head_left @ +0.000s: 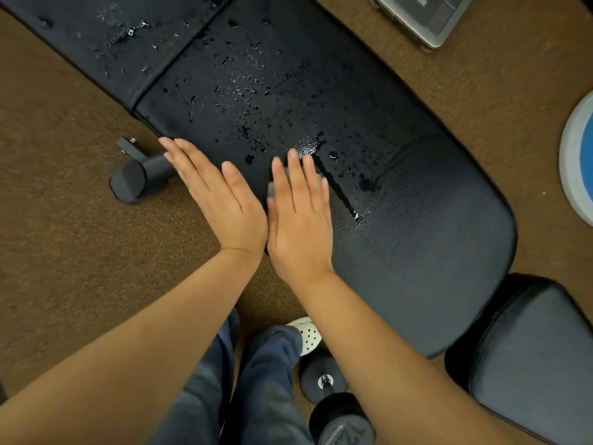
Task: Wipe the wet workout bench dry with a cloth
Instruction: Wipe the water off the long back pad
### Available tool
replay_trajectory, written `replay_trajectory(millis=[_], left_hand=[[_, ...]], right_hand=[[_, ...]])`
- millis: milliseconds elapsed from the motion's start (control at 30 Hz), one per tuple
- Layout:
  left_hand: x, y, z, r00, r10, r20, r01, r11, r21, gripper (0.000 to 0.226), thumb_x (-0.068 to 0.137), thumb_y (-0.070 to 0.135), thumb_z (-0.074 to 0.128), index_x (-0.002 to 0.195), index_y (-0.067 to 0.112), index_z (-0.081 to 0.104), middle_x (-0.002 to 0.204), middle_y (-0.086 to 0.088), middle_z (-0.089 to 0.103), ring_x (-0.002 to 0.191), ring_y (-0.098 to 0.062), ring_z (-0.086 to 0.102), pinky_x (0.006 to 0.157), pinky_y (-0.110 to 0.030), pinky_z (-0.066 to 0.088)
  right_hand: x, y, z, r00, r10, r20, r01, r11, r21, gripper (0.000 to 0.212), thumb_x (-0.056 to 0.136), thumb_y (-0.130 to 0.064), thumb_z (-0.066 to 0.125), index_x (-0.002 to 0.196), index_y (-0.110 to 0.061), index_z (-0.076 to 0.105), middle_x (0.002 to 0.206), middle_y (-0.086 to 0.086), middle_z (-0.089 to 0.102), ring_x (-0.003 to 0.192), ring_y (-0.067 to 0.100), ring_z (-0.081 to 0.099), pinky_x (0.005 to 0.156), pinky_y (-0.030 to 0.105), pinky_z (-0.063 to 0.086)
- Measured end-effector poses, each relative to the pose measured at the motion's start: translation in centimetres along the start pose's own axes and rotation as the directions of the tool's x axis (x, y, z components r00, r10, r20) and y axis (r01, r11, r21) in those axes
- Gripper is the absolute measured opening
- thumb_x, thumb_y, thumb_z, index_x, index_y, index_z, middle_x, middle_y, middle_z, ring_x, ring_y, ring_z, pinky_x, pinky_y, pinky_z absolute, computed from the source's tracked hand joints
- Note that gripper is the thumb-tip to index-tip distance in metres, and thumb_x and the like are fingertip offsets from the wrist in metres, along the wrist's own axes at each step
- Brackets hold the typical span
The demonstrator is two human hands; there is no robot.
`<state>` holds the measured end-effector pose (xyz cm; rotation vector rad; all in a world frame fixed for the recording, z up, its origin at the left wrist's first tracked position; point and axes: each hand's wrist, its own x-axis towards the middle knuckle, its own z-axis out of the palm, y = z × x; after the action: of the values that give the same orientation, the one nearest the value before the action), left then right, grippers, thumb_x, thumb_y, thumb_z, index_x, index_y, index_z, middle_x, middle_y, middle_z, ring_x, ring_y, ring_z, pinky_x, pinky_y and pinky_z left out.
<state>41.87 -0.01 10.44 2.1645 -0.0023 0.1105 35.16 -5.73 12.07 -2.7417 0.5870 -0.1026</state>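
Head view is looking straight down on a black padded bench (417,252) that is running from the far left to the near right across a brown carpet floor (64,252). Water droplets (244,88) are beading over the far and middle parts of the padding, and a thin line of pooled water (337,187) is lying just right of the hands. The near-right end of the bench is looking mostly free of drops.

The left hand (221,203) is lying flat with its fingers straight and together, holding nothing and reaching over the bench's left edge. The right hand (298,220) is pressing down flat beside it, fingers straight and slightly spread, with the heels of both hands touching. A grey cloth (271,190) is sitting under the right hand on the padding, only small bits of it showing past the thumb side and the little-finger side.

A black bench leg (141,178) with a capped end is sticking out onto the carpet just left of the left hand. A separate black pad (529,364) is standing at the near right, close to the bench's rounded end. A black dumbbell (337,409) is lying on the floor near the person's legs, beside a white perforated shoe (306,335). A grey case (426,17) is resting on the carpet at the far right, and a round blue and white object (580,159) is being cut off by the right edge.
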Motion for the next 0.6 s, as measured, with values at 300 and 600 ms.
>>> replay_trajectory(millis=[300,600], left_hand=[[-0.1,0.3,0.0,1.000,-0.012,0.014,0.012,1.000,-0.008,0.060,0.102,0.024,0.023,0.146,-0.012,0.006,0.155,-0.032,-0.002,0.146,-0.040,-0.001,0.120,-0.033,0.000],[-0.1,-0.2,0.2,1.000,0.016,0.003,-0.016,1.000,0.008,0.060,0.102,0.024,0.023,0.145,-0.014,0.006,0.154,-0.034,-0.002,0.146,-0.042,-0.001,0.120,-0.033,0.000]], right_hand=[[-4.3,3.9,-1.2,0.997,0.049,0.063,-0.050,0.998,0.023,0.051,0.100,-0.023,0.028,0.149,-0.009,0.026,0.157,0.013,0.021,0.146,0.025,0.013,0.120,0.037,0.009],[-18.2,14.9,-3.4,0.858,0.514,-0.027,-0.514,0.857,-0.023,0.055,0.100,-0.027,0.021,0.146,0.003,0.023,0.155,0.021,0.019,0.145,0.033,0.012,0.120,0.033,0.006]])
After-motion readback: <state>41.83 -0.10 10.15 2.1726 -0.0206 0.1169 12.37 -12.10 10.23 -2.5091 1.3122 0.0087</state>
